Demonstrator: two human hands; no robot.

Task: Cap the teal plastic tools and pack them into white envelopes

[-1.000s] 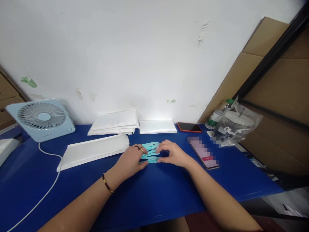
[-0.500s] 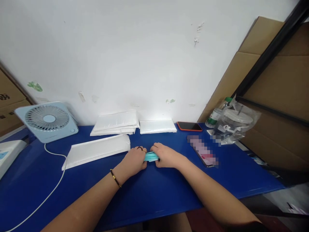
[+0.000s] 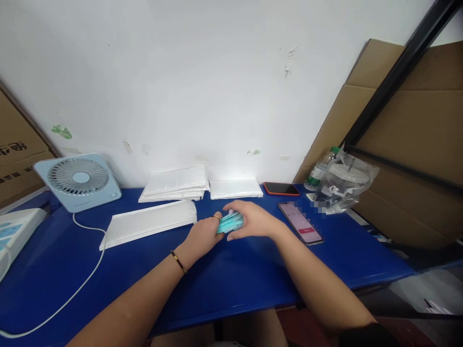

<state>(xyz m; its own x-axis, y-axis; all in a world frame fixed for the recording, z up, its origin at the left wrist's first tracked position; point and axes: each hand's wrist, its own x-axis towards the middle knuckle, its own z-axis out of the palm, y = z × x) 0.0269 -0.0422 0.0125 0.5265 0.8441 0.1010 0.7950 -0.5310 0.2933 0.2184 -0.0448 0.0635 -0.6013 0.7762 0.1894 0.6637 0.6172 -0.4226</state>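
1. Holding a small bundle of thin teal plastic pieces (image 3: 230,222) between both my hands, I keep it just above the blue tabletop (image 3: 235,279), near its middle.
2. My left hand (image 3: 203,235), with rings and a dark bracelet at the wrist, has its fingers curled closed on the bundle's left end.
3. My right hand (image 3: 253,219) covers the bundle from above and the right, fingers bent over it and pinching it.
4. Left of the bundle lies a long flat white padded envelope (image 3: 149,223).
5. Behind the bundle, against the wall, sit a stack of white envelopes (image 3: 175,183) and one more white packet (image 3: 236,188).
6. Right of the bundle lies a phone with a lit pink screen (image 3: 300,222); behind that, a dark phone in an orange case (image 3: 281,188).
7. Far left of the bundle stands a pale blue square desk fan (image 3: 81,180) with a white cord (image 3: 87,274).
8. Far right of the bundle are a clear plastic bag (image 3: 343,185) and a bottle with a green cap (image 3: 318,173).
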